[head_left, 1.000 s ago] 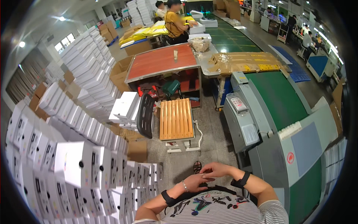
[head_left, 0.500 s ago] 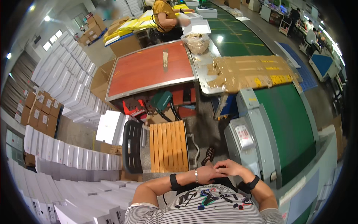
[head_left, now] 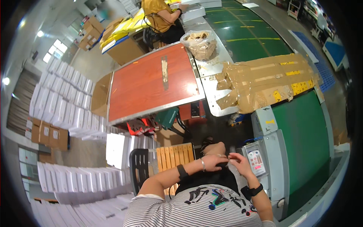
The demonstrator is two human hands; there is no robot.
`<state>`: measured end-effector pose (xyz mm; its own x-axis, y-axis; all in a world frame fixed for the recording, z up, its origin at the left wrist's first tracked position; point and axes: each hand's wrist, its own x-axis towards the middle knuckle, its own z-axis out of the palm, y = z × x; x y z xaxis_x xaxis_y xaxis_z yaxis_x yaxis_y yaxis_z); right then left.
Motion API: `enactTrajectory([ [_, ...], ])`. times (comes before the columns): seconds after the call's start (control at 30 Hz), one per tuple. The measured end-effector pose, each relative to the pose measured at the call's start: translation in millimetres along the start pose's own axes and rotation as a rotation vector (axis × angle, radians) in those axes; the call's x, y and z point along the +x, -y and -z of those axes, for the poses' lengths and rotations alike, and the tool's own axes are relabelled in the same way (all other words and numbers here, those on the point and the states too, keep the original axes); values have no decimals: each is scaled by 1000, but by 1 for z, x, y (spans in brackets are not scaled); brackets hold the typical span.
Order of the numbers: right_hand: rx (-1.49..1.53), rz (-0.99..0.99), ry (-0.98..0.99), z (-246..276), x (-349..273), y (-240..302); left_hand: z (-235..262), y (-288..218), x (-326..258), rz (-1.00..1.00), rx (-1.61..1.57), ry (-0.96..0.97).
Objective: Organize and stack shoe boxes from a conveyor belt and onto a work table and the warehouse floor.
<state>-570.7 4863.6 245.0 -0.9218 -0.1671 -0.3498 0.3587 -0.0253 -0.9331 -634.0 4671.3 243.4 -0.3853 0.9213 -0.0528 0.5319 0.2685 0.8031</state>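
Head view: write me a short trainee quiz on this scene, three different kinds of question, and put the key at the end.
1. True or false: the left hand and the right hand are close together, and neither holds a box.

2. Fill in the missing word: the silver-coloured bracelet is on the person's ____ wrist.

3. Multiple choice: where is the clear plastic bag?
A) On the slatted seat
B) On the floor
C) By the far right corner of the red tabletop

Key: 1. True. 2. left. 3. C.
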Motion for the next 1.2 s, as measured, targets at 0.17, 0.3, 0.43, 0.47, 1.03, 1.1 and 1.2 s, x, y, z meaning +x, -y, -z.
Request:
enactTrajectory([
  [0.17, 122, -109, -294, -8, 39, -81, 42, 141, -26, 346, 128, -147],
  [0.3, 106, -98, -495, -28, 67, -172, 77, 272, -70, 850, 362, -278],
  [0.43, 116, -143, -753, -70, 82, -220, 96, 392, -108, 1235, 541, -453],
  [0.47, 111, -164, -859, -87, 84, -228, 103, 411, -113, 1321, 575, -379],
  [1.03, -674, -221, -897, -145, 80, -173, 105, 498, -151, 892, 743, -464],
  [1.1, -618, -236, -876, -143, 87, -175, 111, 491, -154, 886, 689, -449],
  [1.2, -601, -271, -829, -142, 95, -166, 99, 477, -137, 752, 731, -524],
])
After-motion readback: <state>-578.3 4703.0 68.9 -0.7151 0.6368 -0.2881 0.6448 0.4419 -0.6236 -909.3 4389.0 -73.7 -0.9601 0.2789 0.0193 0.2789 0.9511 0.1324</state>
